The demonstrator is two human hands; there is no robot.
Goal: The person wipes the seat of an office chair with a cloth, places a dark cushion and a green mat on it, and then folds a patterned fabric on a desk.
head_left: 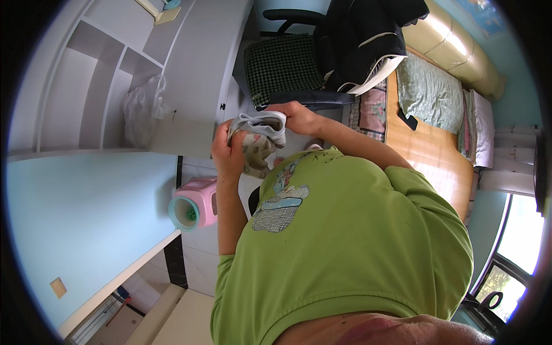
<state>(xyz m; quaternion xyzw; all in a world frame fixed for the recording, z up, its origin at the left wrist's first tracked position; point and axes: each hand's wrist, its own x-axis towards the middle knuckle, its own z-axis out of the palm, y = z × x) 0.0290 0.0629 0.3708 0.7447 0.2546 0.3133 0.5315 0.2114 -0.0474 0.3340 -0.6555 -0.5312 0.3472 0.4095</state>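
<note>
Both hands hold a small printed cloth garment [258,148] in front of my belly. Its pale grey band [261,118] is bunched at the top in folds, with an opening showing between them. Below the band hangs a beige part with a coloured print. My left hand [228,151] grips the near left side, its thumb pressed over the cloth. At the far right end, my right hand [298,117] has hold of the band, and its fingertips are partly hidden behind the fabric.
Beyond my hands stands a black office chair [336,60] with a checked seat cushion [282,64]. A grey desk [189,82] with shelves holds a clear plastic bag [144,110]. To the left is a pink bin [200,202]; to the right, a bed with a bamboo mat [435,146].
</note>
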